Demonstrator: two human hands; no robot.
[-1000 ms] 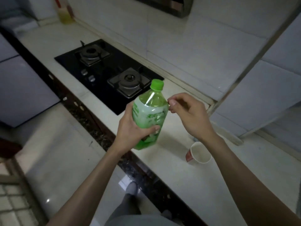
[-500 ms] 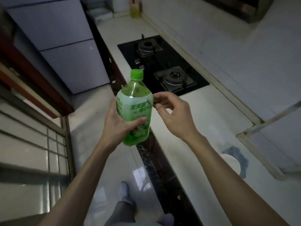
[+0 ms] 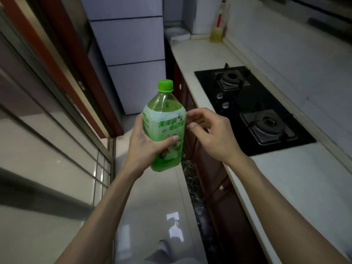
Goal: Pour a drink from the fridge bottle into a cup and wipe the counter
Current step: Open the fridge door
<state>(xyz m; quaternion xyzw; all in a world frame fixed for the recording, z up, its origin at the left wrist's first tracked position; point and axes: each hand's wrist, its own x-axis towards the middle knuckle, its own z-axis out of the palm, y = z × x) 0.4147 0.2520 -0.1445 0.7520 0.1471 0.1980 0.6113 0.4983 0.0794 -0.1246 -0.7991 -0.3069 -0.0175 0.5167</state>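
The green bottle (image 3: 163, 130) is gripped around its lower body by the left hand (image 3: 146, 147), upright over the floor left of the counter (image 3: 304, 178), with the cap (image 3: 165, 85) above the grip and the loosely curled, empty right hand (image 3: 211, 136) poised just right of it.

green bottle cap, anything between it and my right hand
Nothing visible does. The right hand hovers beside the label of the green plastic bottle, below the green screw cap; the left hand grips lower down.

The green plastic bottle (image 3: 163, 128) sits in the left hand (image 3: 144, 147); the right hand (image 3: 211, 134) hangs just right of it; the black glass hob (image 3: 238, 103) lies in the pale counter (image 3: 304, 178) beyond.
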